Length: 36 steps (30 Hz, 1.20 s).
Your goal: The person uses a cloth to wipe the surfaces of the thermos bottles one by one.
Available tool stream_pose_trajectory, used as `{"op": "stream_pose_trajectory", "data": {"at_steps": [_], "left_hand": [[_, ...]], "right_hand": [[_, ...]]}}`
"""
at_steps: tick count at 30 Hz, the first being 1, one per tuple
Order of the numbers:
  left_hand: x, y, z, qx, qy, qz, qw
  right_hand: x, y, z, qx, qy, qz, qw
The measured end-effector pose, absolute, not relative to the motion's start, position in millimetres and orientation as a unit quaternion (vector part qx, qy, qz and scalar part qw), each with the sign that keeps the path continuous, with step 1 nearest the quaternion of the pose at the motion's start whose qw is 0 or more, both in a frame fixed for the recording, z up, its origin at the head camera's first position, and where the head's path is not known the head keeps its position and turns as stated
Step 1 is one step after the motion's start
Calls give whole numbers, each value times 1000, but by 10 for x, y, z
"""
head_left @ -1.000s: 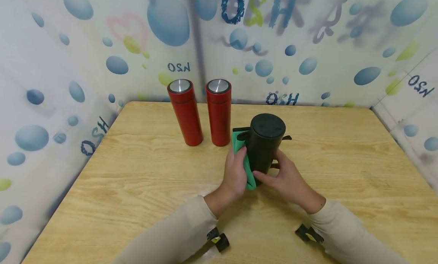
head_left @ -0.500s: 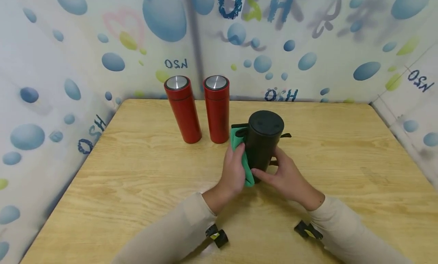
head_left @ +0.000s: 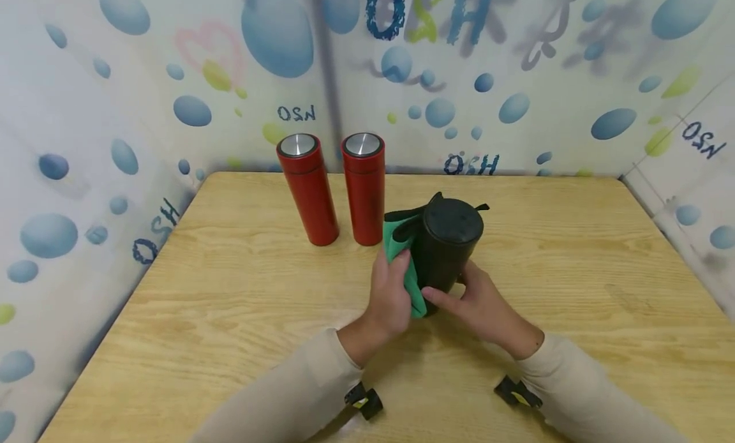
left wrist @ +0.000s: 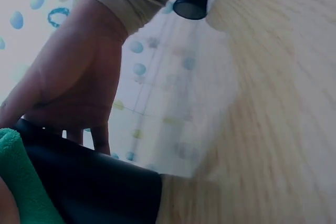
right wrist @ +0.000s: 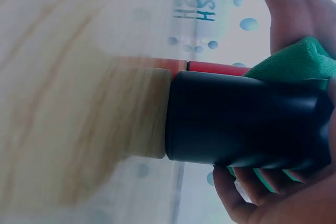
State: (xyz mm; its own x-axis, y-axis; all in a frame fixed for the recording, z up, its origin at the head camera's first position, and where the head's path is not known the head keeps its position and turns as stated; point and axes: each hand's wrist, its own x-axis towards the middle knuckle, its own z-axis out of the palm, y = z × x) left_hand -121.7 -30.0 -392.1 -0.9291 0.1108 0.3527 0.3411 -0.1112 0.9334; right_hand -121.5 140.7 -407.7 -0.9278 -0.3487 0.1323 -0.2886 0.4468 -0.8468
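Observation:
A smooth black cylinder [head_left: 445, 258] with a flat round top stands slightly tilted between my hands in the head view. My left hand [head_left: 390, 296] presses a folded green cloth [head_left: 415, 296] against its left side, thumb on the cloth. Dark flaps [head_left: 408, 223] stick out around the cylinder's upper part. Low on the right side, my right hand [head_left: 479, 302] grips the cylinder, thumb across the front. In the right wrist view, the cylinder [right wrist: 247, 119] lies across the picture, with green cloth [right wrist: 291, 64] along one side and bits of green showing between the right fingers.
Two red bottles [head_left: 310, 197] with silver lids stand upright to the left, behind the hands; the nearer one [head_left: 366, 197] is close to the cloth. The wooden table [head_left: 230, 290] meets a patterned wall behind. Small black cameras hang at both sleeves.
The cylinder's top has leaned a little to the right and toward me. A dark flap has risen behind it. Both hands keep their hold, nearly in place; the red bottles stay put.

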Motion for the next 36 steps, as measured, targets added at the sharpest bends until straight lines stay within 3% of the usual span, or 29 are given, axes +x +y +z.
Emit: {"op": "stream_pose_trajectory", "data": {"at_steps": [13,23,32,36], "left_hand": [[-1288,-306,-3917,-146,-636,-758,13],[-1310,-370,-3833,-174,-634,-749,85],[-1319,-329,-3896,-147,-631,-762,3],[-1309,-327,-3890,-149,-638,-755,20]], "right_hand": [[-1234,1398,-4062,-168,853,-495,17],[-1246,1388,-4028,-184,844,-504,0],[-1237,1386,-4043,-163,854,-494,29],[-1223,1387,-4058,-170,853,-492,18]]}}
